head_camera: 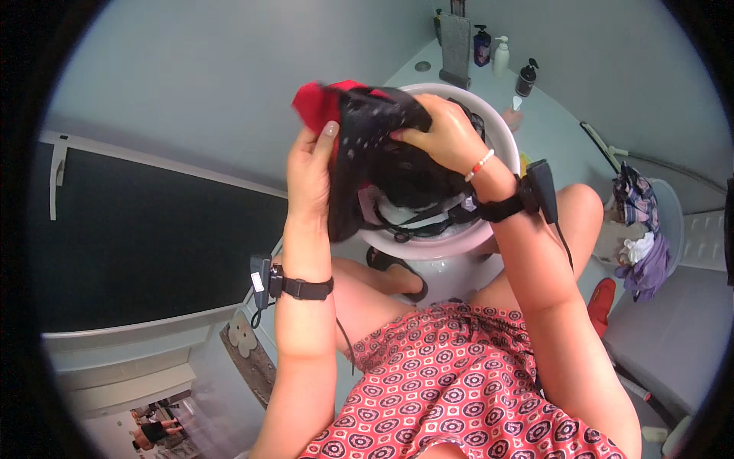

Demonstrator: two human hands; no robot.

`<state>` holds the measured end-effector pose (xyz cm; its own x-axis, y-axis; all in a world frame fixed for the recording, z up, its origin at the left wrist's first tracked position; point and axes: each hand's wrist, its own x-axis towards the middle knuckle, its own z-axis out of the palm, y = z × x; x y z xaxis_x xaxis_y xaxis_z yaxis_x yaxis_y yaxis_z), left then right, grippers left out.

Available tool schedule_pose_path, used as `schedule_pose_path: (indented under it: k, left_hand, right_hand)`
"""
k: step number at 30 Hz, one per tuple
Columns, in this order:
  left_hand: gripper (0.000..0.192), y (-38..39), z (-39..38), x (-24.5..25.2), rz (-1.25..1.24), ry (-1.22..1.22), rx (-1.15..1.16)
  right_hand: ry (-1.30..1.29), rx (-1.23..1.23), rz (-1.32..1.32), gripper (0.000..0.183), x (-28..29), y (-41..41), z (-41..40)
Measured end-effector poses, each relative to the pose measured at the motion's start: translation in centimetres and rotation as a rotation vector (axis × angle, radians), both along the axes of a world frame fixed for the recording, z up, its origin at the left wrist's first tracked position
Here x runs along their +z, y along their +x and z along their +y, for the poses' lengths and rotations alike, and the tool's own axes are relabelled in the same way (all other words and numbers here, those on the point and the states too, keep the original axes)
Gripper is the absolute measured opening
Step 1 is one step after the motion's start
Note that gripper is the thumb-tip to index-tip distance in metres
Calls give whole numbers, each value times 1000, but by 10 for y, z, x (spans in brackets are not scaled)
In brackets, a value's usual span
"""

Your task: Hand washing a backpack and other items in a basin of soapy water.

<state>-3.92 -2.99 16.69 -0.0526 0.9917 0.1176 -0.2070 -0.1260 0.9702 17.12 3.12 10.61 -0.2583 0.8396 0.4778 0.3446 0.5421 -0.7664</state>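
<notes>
A wet dark garment (373, 129) with red parts is stretched between my hands over a pale pink basin (510, 143). My left hand (309, 172) pinches its red and black edge, thumb on top. On the other side, my right hand (450, 135) grips the black cloth between thumb and fingers. Part of the garment hangs down past the basin's left rim. Inside the basin lie more dark wet clothes (424, 229) with thin straps, in water with some suds. The hanging cloth hides much of the basin's left side.
Several pump bottles (501, 57) stand by the far wall, beside a grey flat mop head (456, 51). To the right, a tub (668, 206) holds clothes, some draped over its rim. A red slipper (602, 304) lies near my right leg. Another person (153, 433) appears far lower left.
</notes>
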Motion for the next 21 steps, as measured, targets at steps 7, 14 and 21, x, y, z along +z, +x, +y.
schedule_pose_path:
  k: [7,14,21]
  left_hand:
    - [53,5,-11,-43,834,12,98]
    - [27,-20,-3,-96,-147,-152,177]
    - [34,-4,-13,-90,-416,-176,23]
  right_hand:
    - [5,-152,33,59,-18,1,-45]
    - [-567,252,486,46,-42,-6,-68]
    - [-374,60,108,99,-35,-23,-63]
